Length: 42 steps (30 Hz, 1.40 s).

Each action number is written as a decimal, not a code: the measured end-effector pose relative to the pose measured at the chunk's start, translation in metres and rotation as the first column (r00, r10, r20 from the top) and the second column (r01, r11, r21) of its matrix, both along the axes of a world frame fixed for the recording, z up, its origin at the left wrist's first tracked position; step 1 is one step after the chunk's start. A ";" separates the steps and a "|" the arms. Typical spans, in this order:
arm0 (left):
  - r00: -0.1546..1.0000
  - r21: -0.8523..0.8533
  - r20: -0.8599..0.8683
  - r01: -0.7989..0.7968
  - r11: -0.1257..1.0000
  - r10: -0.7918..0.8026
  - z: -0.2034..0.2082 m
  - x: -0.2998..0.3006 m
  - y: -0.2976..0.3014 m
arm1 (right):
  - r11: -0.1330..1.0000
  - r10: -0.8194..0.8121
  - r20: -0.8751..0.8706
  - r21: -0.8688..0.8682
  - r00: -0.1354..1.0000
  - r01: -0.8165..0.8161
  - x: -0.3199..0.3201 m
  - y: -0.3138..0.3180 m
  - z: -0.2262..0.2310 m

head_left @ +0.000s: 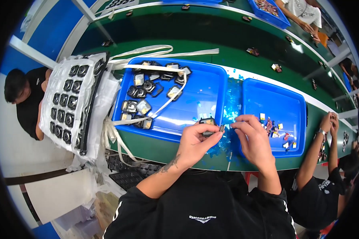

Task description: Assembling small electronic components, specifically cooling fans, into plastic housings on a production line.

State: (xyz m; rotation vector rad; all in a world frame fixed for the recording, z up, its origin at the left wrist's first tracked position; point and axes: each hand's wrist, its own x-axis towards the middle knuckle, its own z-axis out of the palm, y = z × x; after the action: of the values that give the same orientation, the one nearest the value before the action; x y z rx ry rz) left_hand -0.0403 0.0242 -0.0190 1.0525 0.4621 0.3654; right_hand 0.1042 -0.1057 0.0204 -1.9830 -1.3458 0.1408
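My left hand [196, 144] grips a small black camera-like device [207, 121] between thumb and fingers, above the near right corner of the left blue tray [175, 137]. Just to its right, my right hand [254, 140] is held with thumb and fingertips brought together; whatever may be between them is too small to make out. Several similar black camera-like devices [149, 87] lie in the left part of that tray. Beneath my hands, scraps of blue film [230, 109] are scattered over the green table between the two trays.
A second blue tray [303, 119] holds small red and yellow-white parts [272, 128]. White straps [163, 67] cross the left tray. Beside it stands a stack of white padded sheets with black units [68, 101]. Other people work nearby; parts lie on the green conveyor belt [211, 32].
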 end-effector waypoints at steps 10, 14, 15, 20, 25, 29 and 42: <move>0.992 0.091 0.013 0.127 0.988 -0.129 0.002 0.003 0.000 | 0.928 0.246 -0.794 0.359 0.556 0.102 -0.004 -0.015 -0.014; 0.997 0.234 0.019 0.070 0.970 -0.076 0.005 0.005 0.003 | 0.935 0.011 -0.720 0.253 0.694 0.248 -0.010 -0.022 -0.008; 0.993 0.228 0.011 0.109 0.967 -0.115 0.012 0.006 0.002 | 0.936 -0.090 -0.644 0.205 0.760 0.285 -0.011 -0.021 -0.005; 0.988 0.088 0.136 0.063 0.994 -0.075 0.008 0.006 -0.006 | 0.982 -0.030 -0.379 0.164 0.925 0.099 -0.021 0.002 0.008; 0.978 0.052 0.136 0.153 0.987 -0.159 0.011 0.003 -0.003 | 0.988 -0.080 -0.307 0.098 0.948 0.115 -0.025 0.009 0.013; 0.976 -0.010 0.150 0.163 0.987 -0.159 0.011 0.001 -0.008 | 0.988 -0.075 -0.255 0.109 0.964 0.106 -0.028 0.012 0.017; 0.977 0.078 0.166 0.123 0.989 -0.134 0.010 0.003 -0.012 | 0.980 -0.082 -0.325 0.144 0.942 0.135 -0.027 0.013 0.014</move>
State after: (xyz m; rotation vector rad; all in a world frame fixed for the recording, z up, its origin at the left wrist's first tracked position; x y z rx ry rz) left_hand -0.0373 0.0120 -0.0088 1.1000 0.2279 0.3544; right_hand 0.0768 -0.0926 0.0343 -1.8007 -1.0058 0.2759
